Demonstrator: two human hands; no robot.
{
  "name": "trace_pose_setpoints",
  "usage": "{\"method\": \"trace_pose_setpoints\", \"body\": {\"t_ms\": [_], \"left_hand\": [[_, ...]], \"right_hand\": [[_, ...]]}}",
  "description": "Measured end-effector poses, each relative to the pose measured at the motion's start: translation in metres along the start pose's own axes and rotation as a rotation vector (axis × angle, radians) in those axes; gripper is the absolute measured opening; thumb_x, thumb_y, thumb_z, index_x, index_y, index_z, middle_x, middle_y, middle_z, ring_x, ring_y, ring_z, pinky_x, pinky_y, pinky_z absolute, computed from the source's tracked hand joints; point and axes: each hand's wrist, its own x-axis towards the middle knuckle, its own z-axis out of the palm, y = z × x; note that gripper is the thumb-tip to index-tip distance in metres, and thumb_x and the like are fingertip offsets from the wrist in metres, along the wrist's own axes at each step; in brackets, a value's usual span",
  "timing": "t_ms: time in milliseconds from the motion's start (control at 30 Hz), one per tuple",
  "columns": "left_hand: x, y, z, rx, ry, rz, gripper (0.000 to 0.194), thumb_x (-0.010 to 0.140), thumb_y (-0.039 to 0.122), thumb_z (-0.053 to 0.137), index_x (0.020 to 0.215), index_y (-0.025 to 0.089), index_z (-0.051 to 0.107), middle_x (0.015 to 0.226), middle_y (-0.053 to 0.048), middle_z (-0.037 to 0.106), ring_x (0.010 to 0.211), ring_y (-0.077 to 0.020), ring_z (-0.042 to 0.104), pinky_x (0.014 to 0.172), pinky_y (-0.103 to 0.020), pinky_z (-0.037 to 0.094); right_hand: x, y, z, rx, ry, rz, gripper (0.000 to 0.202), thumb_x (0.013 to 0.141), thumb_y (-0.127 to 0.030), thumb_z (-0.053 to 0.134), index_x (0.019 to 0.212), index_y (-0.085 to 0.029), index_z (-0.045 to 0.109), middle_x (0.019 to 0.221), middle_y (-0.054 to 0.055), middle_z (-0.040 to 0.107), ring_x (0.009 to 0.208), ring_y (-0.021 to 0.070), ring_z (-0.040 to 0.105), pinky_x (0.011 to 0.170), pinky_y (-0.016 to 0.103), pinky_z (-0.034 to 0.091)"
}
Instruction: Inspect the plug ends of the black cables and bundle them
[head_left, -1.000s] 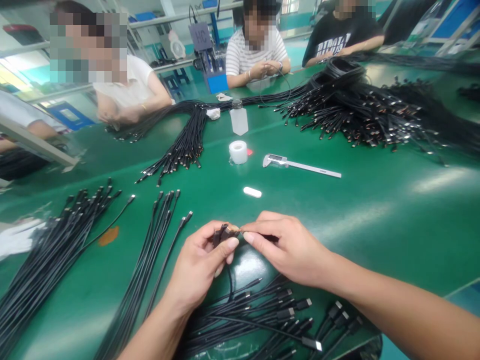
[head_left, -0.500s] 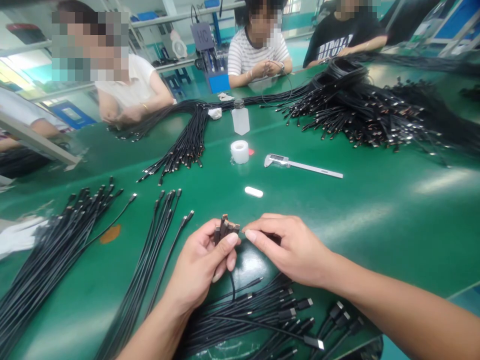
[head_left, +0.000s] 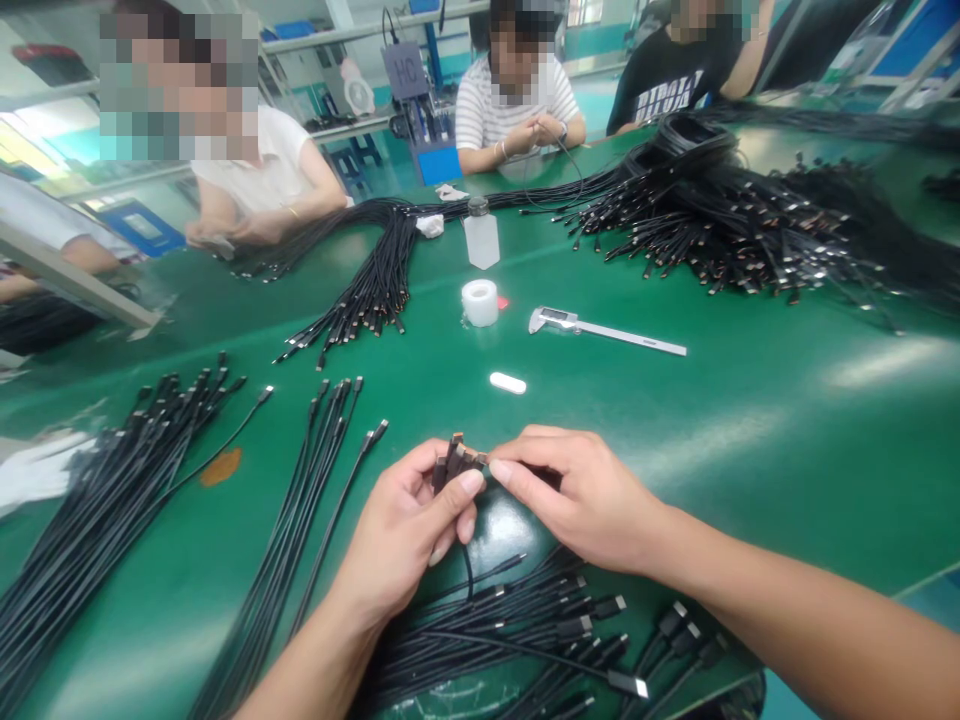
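Several black cable connectors (head_left: 454, 462) stand up out of my left hand (head_left: 409, 525), its fingers wrapped round them and the thumb across the front. My right hand (head_left: 577, 490) is pinched, its thumb and index fingertips at the rightmost connector of the bunch. Something dark shows inside my right palm, too hidden to name. One cable hangs below my left hand. Under both hands a pile of black cables (head_left: 480, 650) lies on the green table (head_left: 750, 450), with connectors pointing right.
Bundles of black cables (head_left: 112, 500) lie at left, more (head_left: 697, 210) at the back right. Beyond my hands are a white oval piece (head_left: 508, 383), a caliper (head_left: 615, 335), a tape roll (head_left: 480, 303) and a bottle (head_left: 481, 238). People sit across the table.
My left hand has shifted slightly right with the connectors, which now meet my right fingertips. At the back right, a person has raised an arm.
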Motion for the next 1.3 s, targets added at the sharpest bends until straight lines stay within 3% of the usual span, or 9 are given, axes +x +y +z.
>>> {"method": "trace_pose_setpoints", "body": {"t_ms": [467, 967, 1300], "left_hand": [[0.0015, -0.001, 0.001, -0.004, 0.005, -0.008, 0.035, 0.088, 0.043, 0.068, 0.105, 0.016, 0.055, 0.055, 0.003, 0.056, 0.039, -0.003, 0.03, 0.035, -0.013, 0.02], [0.0016, -0.0007, 0.0017, 0.009, 0.003, -0.007, 0.033, 0.088, 0.043, 0.067, 0.101, 0.015, 0.055, 0.055, 0.002, 0.057, 0.039, -0.0029, 0.032, 0.035, -0.012, 0.022], [0.0005, -0.0022, 0.0004, 0.007, 0.008, -0.007, 0.034, 0.087, 0.043, 0.068, 0.102, 0.016, 0.054, 0.056, 0.001, 0.058, 0.039, -0.0034, 0.033, 0.035, -0.013, 0.021]], "right_hand": [[0.0007, 0.0002, -0.0001, 0.026, 0.08, 0.008, 0.022, 0.096, -0.021, 0.054, 0.097, -0.021, 0.076, 0.085, 0.0, 0.071, 0.079, 0.0115, 0.062, 0.073, 0.025, 0.045], [-0.0012, 0.0007, 0.0037, 0.019, 0.031, 0.012, 0.021, 0.097, -0.02, 0.054, 0.09, -0.019, 0.074, 0.083, -0.001, 0.07, 0.079, 0.0102, 0.06, 0.074, 0.023, 0.044], [0.0006, 0.0033, 0.0028, 0.016, 0.095, 0.025, 0.021, 0.097, -0.023, 0.054, 0.092, -0.02, 0.074, 0.084, 0.0, 0.07, 0.08, 0.0115, 0.061, 0.074, 0.025, 0.045]]}}
